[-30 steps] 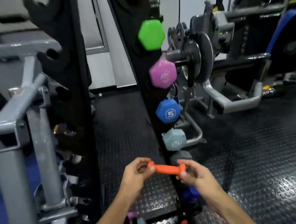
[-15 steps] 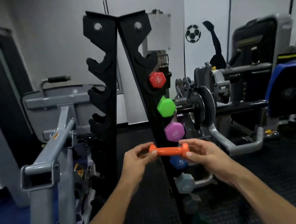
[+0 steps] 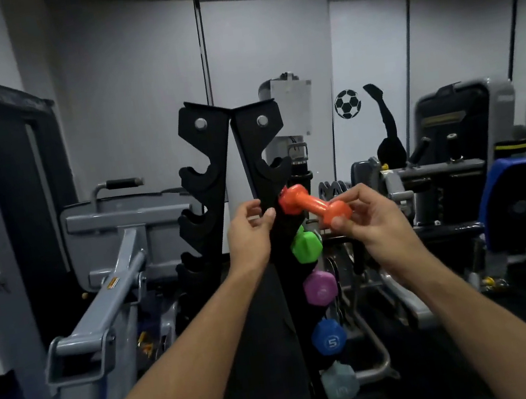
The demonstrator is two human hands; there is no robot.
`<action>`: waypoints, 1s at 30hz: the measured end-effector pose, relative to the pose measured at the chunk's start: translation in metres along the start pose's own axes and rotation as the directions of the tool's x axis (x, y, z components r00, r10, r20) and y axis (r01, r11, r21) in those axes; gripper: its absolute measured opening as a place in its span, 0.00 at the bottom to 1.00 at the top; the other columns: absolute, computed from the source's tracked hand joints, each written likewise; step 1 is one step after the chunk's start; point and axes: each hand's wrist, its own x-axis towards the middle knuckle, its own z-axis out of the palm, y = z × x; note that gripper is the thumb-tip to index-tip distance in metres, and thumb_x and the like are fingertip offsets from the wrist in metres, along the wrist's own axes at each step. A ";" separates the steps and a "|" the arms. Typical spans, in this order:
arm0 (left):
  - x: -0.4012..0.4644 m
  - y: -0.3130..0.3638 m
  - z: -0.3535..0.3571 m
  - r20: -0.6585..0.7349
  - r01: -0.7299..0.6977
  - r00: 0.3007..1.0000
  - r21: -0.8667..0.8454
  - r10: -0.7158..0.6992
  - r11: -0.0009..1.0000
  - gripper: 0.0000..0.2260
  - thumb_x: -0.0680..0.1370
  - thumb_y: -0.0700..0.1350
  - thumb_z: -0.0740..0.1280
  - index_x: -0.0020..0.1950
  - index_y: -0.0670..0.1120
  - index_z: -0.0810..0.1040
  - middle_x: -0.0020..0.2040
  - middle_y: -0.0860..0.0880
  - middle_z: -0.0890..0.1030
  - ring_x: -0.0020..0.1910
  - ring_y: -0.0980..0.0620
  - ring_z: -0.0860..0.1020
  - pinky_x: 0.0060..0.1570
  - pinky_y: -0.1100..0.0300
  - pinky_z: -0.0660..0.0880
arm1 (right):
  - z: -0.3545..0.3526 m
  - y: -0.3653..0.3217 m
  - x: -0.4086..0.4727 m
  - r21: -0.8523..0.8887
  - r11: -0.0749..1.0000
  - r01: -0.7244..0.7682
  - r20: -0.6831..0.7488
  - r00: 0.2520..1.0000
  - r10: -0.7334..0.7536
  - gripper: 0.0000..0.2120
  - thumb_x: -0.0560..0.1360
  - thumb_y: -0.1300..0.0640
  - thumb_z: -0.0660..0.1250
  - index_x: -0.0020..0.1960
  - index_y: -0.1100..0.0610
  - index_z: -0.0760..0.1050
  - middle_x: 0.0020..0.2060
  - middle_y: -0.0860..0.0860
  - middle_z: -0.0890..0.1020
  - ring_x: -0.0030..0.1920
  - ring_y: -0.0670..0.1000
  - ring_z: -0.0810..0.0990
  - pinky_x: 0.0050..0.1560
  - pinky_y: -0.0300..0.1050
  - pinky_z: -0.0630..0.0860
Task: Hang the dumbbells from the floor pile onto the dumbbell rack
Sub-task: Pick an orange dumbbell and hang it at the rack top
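Orange dumbbell [image 3: 315,205] pinched at near head by right hand [image 3: 375,227], far head at rack [image 3: 263,178] slot above green dumbbell [image 3: 306,247]; left hand [image 3: 250,235] off dumbbell, fingers loosely curled, touching rack upright; pink [image 3: 320,288], blue [image 3: 329,338], grey [image 3: 339,382] dumbbells hung below.

Grey weight machine [image 3: 107,284] near left; football sticker [image 3: 347,103] on far white wall [image 3: 137,98]; blue-padded machine [image 3: 513,196] at right; black floor.
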 end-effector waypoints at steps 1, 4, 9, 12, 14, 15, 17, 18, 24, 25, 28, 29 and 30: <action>0.009 0.001 0.001 -0.026 -0.011 1.000 0.107 0.014 0.994 0.19 0.80 0.44 0.72 0.70 0.46 0.74 0.63 0.49 0.79 0.63 0.49 0.78 0.65 0.51 0.77 | 0.002 -0.004 0.006 -0.008 1.000 0.020 -0.036 0.999 -0.021 0.10 0.74 0.61 0.76 0.52 0.53 0.78 0.51 0.59 0.86 0.54 0.61 0.85 0.54 0.49 0.82; 0.029 0.003 0.002 0.039 0.002 0.999 0.271 -0.013 0.963 0.37 0.75 0.46 0.73 0.81 0.52 0.60 0.75 0.48 0.72 0.73 0.48 0.72 0.74 0.46 0.70 | 0.009 -0.018 0.029 -0.042 0.997 0.060 -0.113 0.992 -0.064 0.10 0.76 0.60 0.75 0.52 0.49 0.76 0.52 0.58 0.85 0.51 0.59 0.86 0.48 0.49 0.83; 0.046 0.016 0.013 0.163 -0.031 0.987 0.244 -0.009 0.969 0.42 0.81 0.37 0.66 0.84 0.60 0.42 0.76 0.49 0.72 0.71 0.49 0.74 0.73 0.52 0.70 | 0.028 -0.031 0.078 -0.133 0.988 0.080 -0.192 0.976 -0.104 0.11 0.78 0.55 0.74 0.54 0.54 0.73 0.50 0.53 0.84 0.42 0.49 0.83 0.35 0.41 0.79; 0.050 0.013 0.017 0.143 -0.026 0.990 0.242 -0.009 0.970 0.41 0.82 0.37 0.62 0.83 0.62 0.40 0.64 0.50 0.79 0.51 0.57 0.78 0.55 0.59 0.75 | 0.040 -0.030 0.109 -0.199 0.979 0.051 -0.198 0.976 -0.091 0.12 0.78 0.53 0.74 0.55 0.53 0.73 0.52 0.52 0.83 0.49 0.50 0.83 0.41 0.41 0.75; 0.050 0.011 0.016 0.133 -0.017 0.991 0.239 -0.015 0.971 0.40 0.83 0.37 0.62 0.83 0.63 0.40 0.57 0.52 0.79 0.44 0.61 0.77 0.48 0.60 0.76 | 0.047 -0.027 0.126 -0.245 0.969 0.041 -0.158 0.984 -0.082 0.12 0.78 0.53 0.74 0.56 0.54 0.73 0.53 0.53 0.84 0.52 0.52 0.83 0.45 0.40 0.75; 0.052 0.010 0.015 0.132 -0.014 0.991 0.231 -0.017 0.973 0.40 0.83 0.38 0.62 0.82 0.64 0.41 0.57 0.51 0.79 0.45 0.60 0.77 0.49 0.59 0.77 | 0.049 -0.024 0.134 -0.269 0.963 0.038 -0.144 0.986 -0.079 0.12 0.78 0.53 0.74 0.55 0.54 0.73 0.53 0.54 0.84 0.53 0.52 0.84 0.47 0.41 0.76; 0.053 0.007 0.014 0.136 -0.020 0.991 0.228 -0.011 0.973 0.40 0.83 0.38 0.62 0.81 0.66 0.40 0.58 0.50 0.79 0.48 0.56 0.80 0.54 0.54 0.80 | 0.055 -0.020 0.146 -0.306 0.951 0.038 -0.130 0.988 -0.081 0.11 0.78 0.53 0.74 0.54 0.52 0.72 0.53 0.54 0.83 0.53 0.53 0.84 0.49 0.43 0.79; 0.054 0.006 0.013 0.140 -0.022 0.990 0.226 -0.010 0.974 0.40 0.83 0.38 0.62 0.81 0.67 0.41 0.59 0.50 0.80 0.49 0.55 0.81 0.55 0.54 0.81 | 0.057 -0.019 0.149 -0.317 0.948 0.035 -0.126 0.989 -0.078 0.11 0.78 0.53 0.74 0.53 0.51 0.72 0.53 0.53 0.83 0.53 0.53 0.84 0.50 0.43 0.80; 0.056 0.002 0.012 0.160 -0.015 0.987 0.217 -0.020 0.976 0.40 0.83 0.38 0.61 0.80 0.69 0.41 0.61 0.49 0.80 0.54 0.52 0.81 0.57 0.52 0.81 | 0.066 -0.009 0.161 -0.361 0.932 0.008 -0.066 0.997 -0.034 0.13 0.77 0.53 0.76 0.55 0.48 0.73 0.54 0.52 0.83 0.55 0.54 0.83 0.61 0.58 0.81; 0.057 0.002 0.012 0.165 -0.017 0.986 0.212 -0.019 0.977 0.40 0.83 0.38 0.61 0.81 0.68 0.41 0.60 0.50 0.80 0.54 0.52 0.81 0.57 0.53 0.81 | 0.067 -0.008 0.162 -0.363 0.932 0.006 -0.056 0.998 -0.029 0.13 0.76 0.53 0.76 0.55 0.47 0.73 0.54 0.52 0.84 0.56 0.54 0.83 0.62 0.59 0.80; 0.057 0.001 0.012 0.179 -0.021 0.984 0.205 -0.016 0.978 0.40 0.83 0.37 0.61 0.81 0.67 0.42 0.58 0.52 0.78 0.53 0.54 0.80 0.53 0.57 0.79 | 0.064 -0.008 0.164 -0.368 0.930 -0.007 -0.026 1.000 -0.003 0.13 0.76 0.54 0.76 0.54 0.47 0.73 0.53 0.52 0.84 0.56 0.54 0.83 0.63 0.61 0.79; 0.057 0.002 0.012 0.176 -0.018 0.984 0.208 -0.019 0.978 0.40 0.83 0.37 0.61 0.81 0.67 0.42 0.58 0.52 0.79 0.53 0.54 0.80 0.53 0.57 0.79 | 0.062 -0.008 0.165 -0.379 0.925 -0.013 -0.011 1.000 0.009 0.13 0.76 0.54 0.76 0.54 0.47 0.73 0.53 0.52 0.84 0.56 0.54 0.83 0.63 0.61 0.79; 0.057 0.002 0.012 0.172 -0.015 0.985 0.211 -0.022 0.977 0.40 0.83 0.37 0.61 0.81 0.68 0.42 0.59 0.51 0.79 0.53 0.53 0.81 0.54 0.56 0.80 | 0.060 -0.008 0.166 -0.392 0.920 -0.018 0.003 1.000 0.021 0.13 0.77 0.54 0.75 0.54 0.46 0.73 0.54 0.52 0.84 0.56 0.54 0.83 0.63 0.61 0.79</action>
